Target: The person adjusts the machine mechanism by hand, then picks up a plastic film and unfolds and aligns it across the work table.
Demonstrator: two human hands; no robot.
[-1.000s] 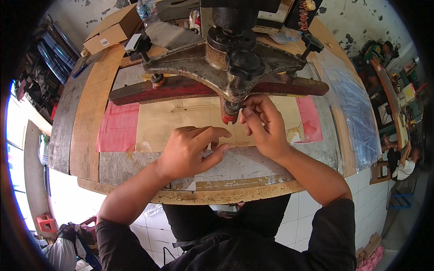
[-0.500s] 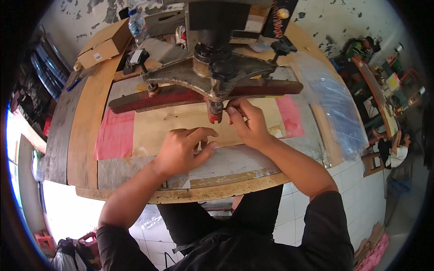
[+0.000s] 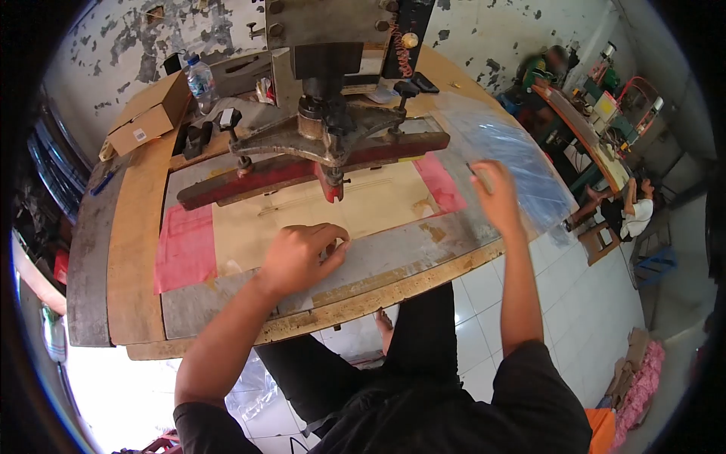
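My left hand (image 3: pixel 302 259) hovers over the front of the tan sheet (image 3: pixel 363 198), fingers loosely curled and thumb apart, with nothing visible in it. Out to the right, over the grey work plate (image 3: pixel 461 178), my right hand (image 3: pixel 497 198) has thumb and forefinger pinched; a small dark tip shows at them, too small to name. Above the sheet hangs a press head (image 3: pixel 327 140) with a long red bar (image 3: pixel 276 181). A forked red bracket (image 3: pixel 330 184) sticks down at its middle, with a small screw at its side.
Pink patches (image 3: pixel 185 246) flank the sheet. Clear plastic film (image 3: pixel 522 163) covers the table's right side. At the back left stand a cardboard box (image 3: pixel 149 113) and a water bottle (image 3: pixel 201 85). Two people sit at another bench (image 3: pixel 586 132) on the right.
My right hand has left the bracket under the press head and swung out to the right. My left hand stays near the same spot, its fingers curled a little more. The view has turned right.
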